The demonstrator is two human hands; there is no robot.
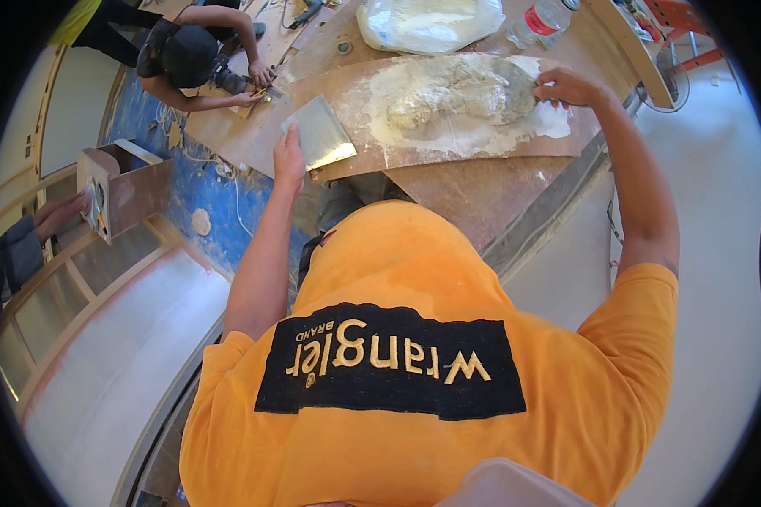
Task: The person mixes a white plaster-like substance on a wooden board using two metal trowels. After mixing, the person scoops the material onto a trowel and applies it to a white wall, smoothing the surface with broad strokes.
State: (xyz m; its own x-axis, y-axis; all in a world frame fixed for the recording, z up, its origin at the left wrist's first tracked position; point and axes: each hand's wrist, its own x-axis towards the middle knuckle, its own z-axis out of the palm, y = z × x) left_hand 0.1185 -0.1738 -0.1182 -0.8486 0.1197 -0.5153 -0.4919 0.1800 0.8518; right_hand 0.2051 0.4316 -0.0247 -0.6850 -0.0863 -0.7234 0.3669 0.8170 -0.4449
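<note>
My left hand (pixel 289 159) is closed on the near left edge of a flat, square metal plate (pixel 315 128), tilted above the board. My right hand (pixel 566 88) reaches to the right end of a pale putty-like heap (pixel 448 97), with its fingers curled. Beneath those fingers lies a smooth grey rounded patch (pixel 516 91); whether it is wet mix or a tool's blade I cannot tell. White powder surrounds the heap on a brown wooden board (pixel 380 173).
A plastic bag of white powder (pixel 427 24) and a clear bottle (pixel 539 25) stand beyond the heap. At the far left a co-worker (pixel 186 59) bends over a power tool (pixel 228 79). Another person's hand (pixel 76 205) touches a wooden box (pixel 131 190). An orange ladder (pixel 685 34) is at the far right.
</note>
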